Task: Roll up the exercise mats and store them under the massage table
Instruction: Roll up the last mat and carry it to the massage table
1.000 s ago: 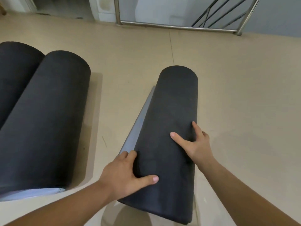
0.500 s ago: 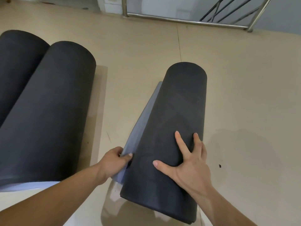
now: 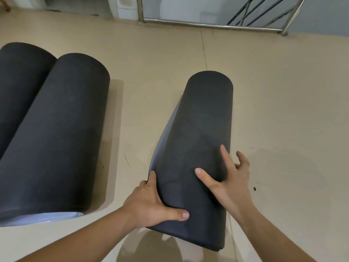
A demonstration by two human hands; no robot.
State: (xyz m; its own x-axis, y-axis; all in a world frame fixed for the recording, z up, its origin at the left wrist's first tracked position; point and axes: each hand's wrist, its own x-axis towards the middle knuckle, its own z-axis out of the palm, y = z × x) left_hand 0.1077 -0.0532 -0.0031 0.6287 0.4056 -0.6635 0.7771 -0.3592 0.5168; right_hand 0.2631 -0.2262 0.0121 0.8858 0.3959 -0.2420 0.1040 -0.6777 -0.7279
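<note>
Rolled mat (image 3: 204,129) lies between the hands, left hand (image 3: 149,203) gripping its near edge, right hand (image 3: 228,178) spread open on top.

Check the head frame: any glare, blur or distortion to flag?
Head view: soft even light, no hard glare, a dull sheen on the floor below the mat being rolled; soft shadow right of the two finished rolls; wide-angle perspective splays the rolls; left hand and right hand sharp.
</note>
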